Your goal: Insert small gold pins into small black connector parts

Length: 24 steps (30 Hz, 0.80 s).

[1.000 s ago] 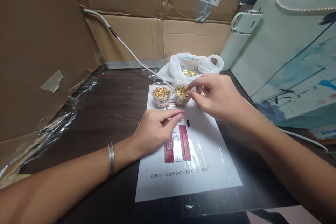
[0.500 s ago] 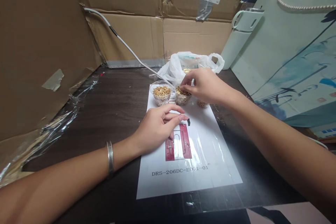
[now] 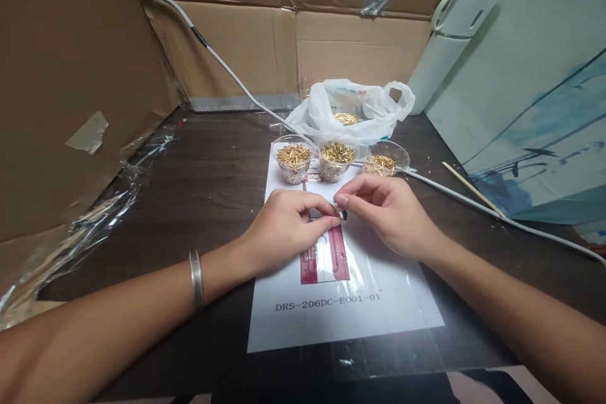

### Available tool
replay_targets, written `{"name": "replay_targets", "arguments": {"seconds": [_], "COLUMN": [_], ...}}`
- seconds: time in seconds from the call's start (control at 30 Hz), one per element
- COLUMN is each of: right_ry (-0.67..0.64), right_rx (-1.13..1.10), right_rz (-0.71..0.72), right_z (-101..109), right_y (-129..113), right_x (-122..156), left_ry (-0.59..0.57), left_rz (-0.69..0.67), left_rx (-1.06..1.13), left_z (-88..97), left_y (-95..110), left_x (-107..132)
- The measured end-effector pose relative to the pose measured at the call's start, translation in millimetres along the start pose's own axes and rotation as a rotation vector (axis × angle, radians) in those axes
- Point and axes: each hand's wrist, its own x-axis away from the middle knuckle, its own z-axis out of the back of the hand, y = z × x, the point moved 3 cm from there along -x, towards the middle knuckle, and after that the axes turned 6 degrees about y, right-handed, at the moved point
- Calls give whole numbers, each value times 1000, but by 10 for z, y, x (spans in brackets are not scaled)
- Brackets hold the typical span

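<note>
My left hand (image 3: 294, 227) is closed over the printed sheet, thumb and forefinger pinching a small black piece (image 3: 344, 215) that shows past the fingertips. My right hand (image 3: 386, 211) meets it from the other side, its thumb and forefinger pressed together on something tiny and pale, too small to make out. Just beyond the hands stand three clear plastic cups: a left cup (image 3: 294, 175), a middle cup (image 3: 336, 171) and a right cup (image 3: 398, 153), all holding small gold-coloured metal pins. The right cup is less full. Beneath the hands lies the white sheet (image 3: 288, 331) with a red-and-white picture.
A white plastic bag (image 3: 326, 101) with more gold pins lies behind the cups. A white cable (image 3: 227, 76) crosses the dark table. Cardboard walls (image 3: 246, 44) stand at the back and left; a pale bottle (image 3: 442, 57), a large paper bag (image 3: 534, 76) and a thin stick (image 3: 473, 189) are on the right.
My right hand has left the middle cup and come down toward me to my left fingertips. My left fingers have drawn together around the black piece. The view has shifted slightly.
</note>
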Motion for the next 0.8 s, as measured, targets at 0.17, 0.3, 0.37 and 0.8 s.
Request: {"name": "replay_targets", "arguments": {"seconds": [0.17,0.3,0.37,0.8], "right_ry": [-108,-160,-172,-174], "right_rx": [-68,-59,-9,76], "right_rz": [-116,-157,-151,-167], "right_z": [-10,8,13,22], "right_y": [161,158,148,180], "right_x": [-39,-33,-23,-21], "left_ry": [3,-28,-34,-46], "left_rz": [40,-18,-44,-42], "left_rx": [-150,-204,-229,-275], "left_z": [-5,-17,-19,-28], "left_y": [-4,2,4,-5], "left_x": [-2,-30,-34,-34]}}
